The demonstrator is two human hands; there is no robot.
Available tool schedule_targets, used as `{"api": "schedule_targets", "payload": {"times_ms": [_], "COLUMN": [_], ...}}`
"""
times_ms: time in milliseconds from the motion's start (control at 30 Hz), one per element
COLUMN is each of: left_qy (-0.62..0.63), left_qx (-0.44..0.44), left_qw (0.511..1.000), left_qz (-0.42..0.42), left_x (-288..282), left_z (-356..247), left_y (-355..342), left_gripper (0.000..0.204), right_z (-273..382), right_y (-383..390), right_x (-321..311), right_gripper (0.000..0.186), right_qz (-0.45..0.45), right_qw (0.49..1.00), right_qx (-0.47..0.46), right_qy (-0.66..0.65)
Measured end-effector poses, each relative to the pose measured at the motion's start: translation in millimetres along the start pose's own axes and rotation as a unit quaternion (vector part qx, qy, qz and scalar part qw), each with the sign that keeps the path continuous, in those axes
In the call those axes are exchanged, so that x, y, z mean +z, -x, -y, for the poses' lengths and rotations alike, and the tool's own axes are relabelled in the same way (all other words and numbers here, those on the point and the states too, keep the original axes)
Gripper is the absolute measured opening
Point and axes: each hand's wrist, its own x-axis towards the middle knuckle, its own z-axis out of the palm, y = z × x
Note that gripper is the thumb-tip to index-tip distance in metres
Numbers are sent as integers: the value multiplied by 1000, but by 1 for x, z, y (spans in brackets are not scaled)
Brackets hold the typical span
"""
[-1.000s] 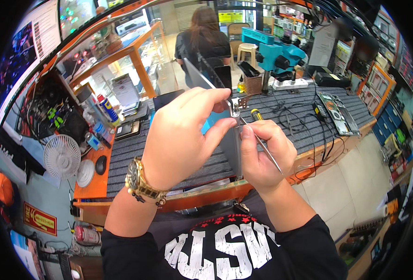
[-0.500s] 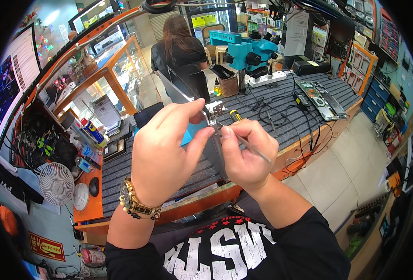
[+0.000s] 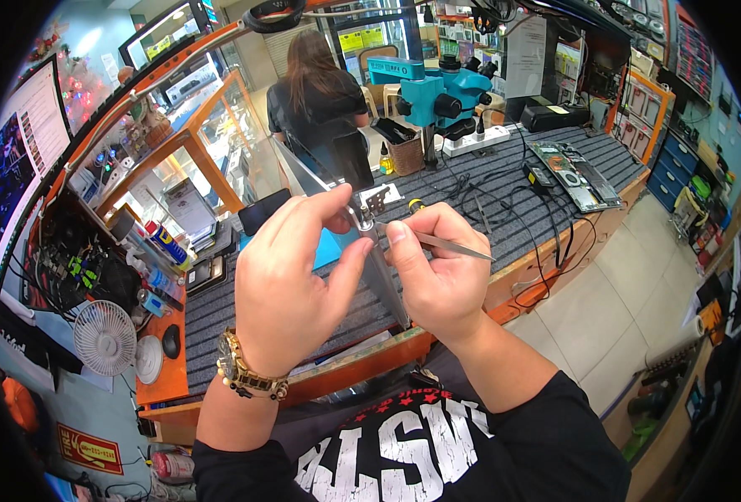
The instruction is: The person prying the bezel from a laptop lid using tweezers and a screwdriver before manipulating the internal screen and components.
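A thin dark laptop lid [image 3: 385,280] stands on edge in front of me, tilted, with a metal hinge [image 3: 365,219] on its near edge. My left hand [image 3: 291,272] grips the lid beside the hinge, thumb and fingers around the edge. In my right hand [image 3: 442,280] a slim pair of metal tweezers [image 3: 454,245] is pinched, one pointed end sticking out to the right. The other end is at the hinge, mostly hidden by my thumb. Behind the hands lie a small dark bracket with holes [image 3: 376,199] and a yellow-black tool handle [image 3: 417,205].
A teal microscope [image 3: 437,96] stands at the back of the ribbed grey mat [image 3: 504,171]. Cables [image 3: 492,197] and an opened laptop base [image 3: 573,176] lie at right. A white fan [image 3: 104,337] and spray cans [image 3: 167,241] are at left. A person [image 3: 316,96] sits beyond the bench.
Both hands and the lid have shifted slightly left. The tweezers have turned in my right hand, so their pointed end shows more broadly.
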Motion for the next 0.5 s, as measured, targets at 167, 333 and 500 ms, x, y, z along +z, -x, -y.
{"api": "schedule_targets", "payload": {"times_ms": [167, 333, 500], "left_qy": [-10, 3, 1], "left_qx": [-3, -8, 1], "left_qw": [1000, 1000, 1000], "left_qz": [-7, -8, -22], "left_x": [2, 1, 2], "left_z": [-2, 1, 8], "left_y": [5, 9, 14], "left_gripper": [53, 56, 57], "right_z": [3, -11, -12], "right_y": [-1, -6, -5], "right_x": [1, -11, -9], "right_gripper": [10, 5, 6], "right_qz": [10, 59, 62], "right_qw": [999, 981, 986], "right_qx": [28, -139, -138], "right_qy": [-30, 119, 76]}}
